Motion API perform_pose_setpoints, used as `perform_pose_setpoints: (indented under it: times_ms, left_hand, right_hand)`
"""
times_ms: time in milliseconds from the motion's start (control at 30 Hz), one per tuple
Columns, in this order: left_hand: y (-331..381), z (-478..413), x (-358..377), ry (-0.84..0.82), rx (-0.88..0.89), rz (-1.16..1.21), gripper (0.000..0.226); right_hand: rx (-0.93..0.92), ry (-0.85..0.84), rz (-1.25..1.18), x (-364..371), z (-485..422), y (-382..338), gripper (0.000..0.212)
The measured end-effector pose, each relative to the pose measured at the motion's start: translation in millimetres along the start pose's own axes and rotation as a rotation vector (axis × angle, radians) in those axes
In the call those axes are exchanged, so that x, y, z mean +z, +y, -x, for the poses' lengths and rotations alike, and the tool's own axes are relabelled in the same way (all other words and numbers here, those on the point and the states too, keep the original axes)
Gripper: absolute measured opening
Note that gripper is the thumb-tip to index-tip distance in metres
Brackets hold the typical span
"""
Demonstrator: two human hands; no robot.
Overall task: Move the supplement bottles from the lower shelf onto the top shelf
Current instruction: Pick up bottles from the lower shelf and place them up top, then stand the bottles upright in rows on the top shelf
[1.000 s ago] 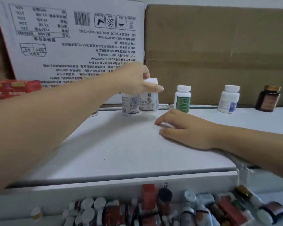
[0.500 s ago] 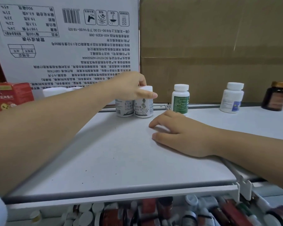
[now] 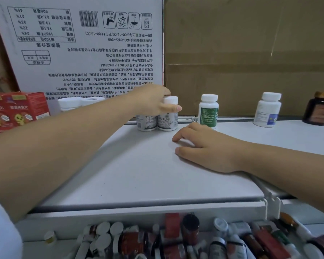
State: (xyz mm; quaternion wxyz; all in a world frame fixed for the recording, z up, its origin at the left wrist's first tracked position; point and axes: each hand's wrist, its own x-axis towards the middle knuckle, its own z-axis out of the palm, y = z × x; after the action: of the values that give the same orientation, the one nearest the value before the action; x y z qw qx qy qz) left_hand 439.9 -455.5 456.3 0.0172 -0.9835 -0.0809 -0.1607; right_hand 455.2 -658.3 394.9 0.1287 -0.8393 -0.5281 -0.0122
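your left hand reached to the back edge of the top shelf, fingers curled down over the caps of two white bottles and thumb laid across the right one's neck, gripping the pair. both stood upright, side by side and touching, bases on the surface. your right hand lay palm down near the middle of the surface, fingers relaxed, holding nothing. along the same back edge to the right stood a green-label bottle, a blue-label bottle and an amber jar, each apart from the next. below the front edge, the lower shelf carried a crowded heap of bottles. a red box sat at the far left, with a printed white carton behind.
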Motion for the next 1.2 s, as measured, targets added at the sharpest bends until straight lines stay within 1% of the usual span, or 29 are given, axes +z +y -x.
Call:
perform_pose_setpoints:
  times_ms: [67, 100, 200, 267, 367, 433, 500, 567, 700, 767, 800, 867, 967, 1067, 1200]
  left_hand:
    - [-1.6, 7.8, -6.1, 0.018, -0.028, -0.053, 0.077]
    - [-3.8, 14.2, -10.7, 0.034, -0.043, -0.071, 0.08]
    - [-14.4, 46.0, -27.2, 0.084, -0.016, -0.103, 0.068]
    - [-24.4, 76.4, -37.5, 0.083, -0.014, -0.093, 0.061]
    - [-43.2, 127.7, -48.7, 0.0, -0.063, -0.078, 0.046]
    - [-57.7, 164.2, -54.6, -0.061, -0.094, -0.085, 0.035]
    - [-71.5, 203.5, -61.2, -0.083, -0.112, -0.102, 0.028]
    - [-83.6, 243.1, -67.8, -0.075, -0.115, -0.1, 0.027]
    - [-106.2, 322.7, -79.4, -0.034, -0.136, -0.039, 0.035]
    - [-113.4, 363.6, -82.2, -0.01, -0.136, -0.057, 0.044]
    - [-117.3, 382.9, -81.0, 0.002, -0.129, -0.075, 0.045]
    - [-124.5, 419.5, -73.3, -0.002, -0.115, -0.092, 0.038]
    - [-134.9, 467.0, -50.6, -0.04, -0.134, -0.115, 0.039]
    - [-150.2, 503.3, -12.9, -0.069, -0.206, -0.078, 0.039]
    - [-162.4, 539.6, 50.9, -0.135, -0.341, -0.019, 0.039]
  right_hand:
    - [0.001, 0.008, 0.01, -1.2, 0.7, -2.4, 0.039]
    - [0.004, 0.007, 0.029, -2.7, 1.4, -4.1, 0.039]
    - [0.022, -0.031, 0.153, -9.8, 3.8, -13.1, 0.04]
    - [0.045, -0.037, 0.234, -15.9, 6.1, -23.7, 0.04]
    - [0.047, 0.025, 0.318, -23.9, 12.9, -46.1, 0.037]
    - [0.041, 0.085, 0.32, -26.6, 20.3, -66.1, 0.031]
    - [0.042, 0.148, 0.292, -27.4, 31.2, -89.6, 0.024]
    - [0.046, 0.195, 0.276, -25.9, 46.3, -114.6, 0.02]
    - [0.026, 0.238, 0.273, -13.3, 81.3, -161.5, 0.016]
    - [0.011, 0.245, 0.285, -1.5, 99.1, -184.9, 0.017]
    - [0.005, 0.246, 0.296, 6.2, 107.7, -195.5, 0.017]
    - [0.009, 0.243, 0.298, 24.4, 124.7, -215.1, 0.018]
    - [0.02, 0.191, 0.26, 61.1, 147.4, -238.4, 0.023]
    - [0.048, 0.13, 0.229, 108.8, 159.1, -249.0, 0.026]
    - [0.14, 0.096, 0.103, 183.4, 159.6, -251.8, 0.025]
